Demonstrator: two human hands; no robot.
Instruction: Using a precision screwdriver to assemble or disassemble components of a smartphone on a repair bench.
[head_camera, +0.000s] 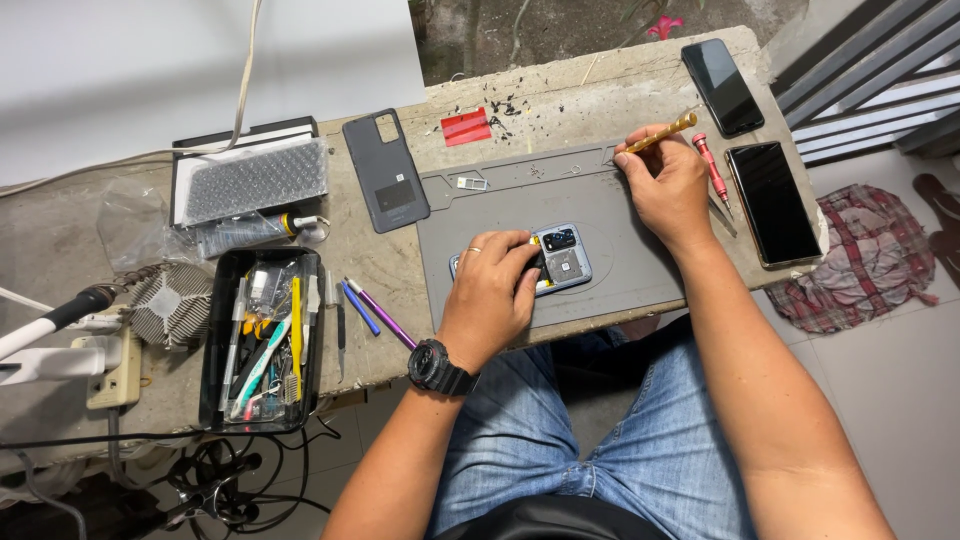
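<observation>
An opened phone (562, 258) with its back off lies on a grey work mat (620, 220); its camera block and inner boards show. My left hand (492, 292) rests on the phone's left part, fingers pressed on it. A black watch sits on that wrist. My right hand (662, 178) is up at the mat's far right edge, holding a gold-handled tool (660, 133) that points up and right. A red screwdriver (711, 167) lies just right of that hand.
A grey phone back cover (385, 170) lies left of the mat. Two dark phones (722, 86) (772, 203) lie at the right. A black tray of tools (262, 340), blue and purple pens (372, 308), a red card (466, 127), a heat sink (170, 303) and cables fill the left.
</observation>
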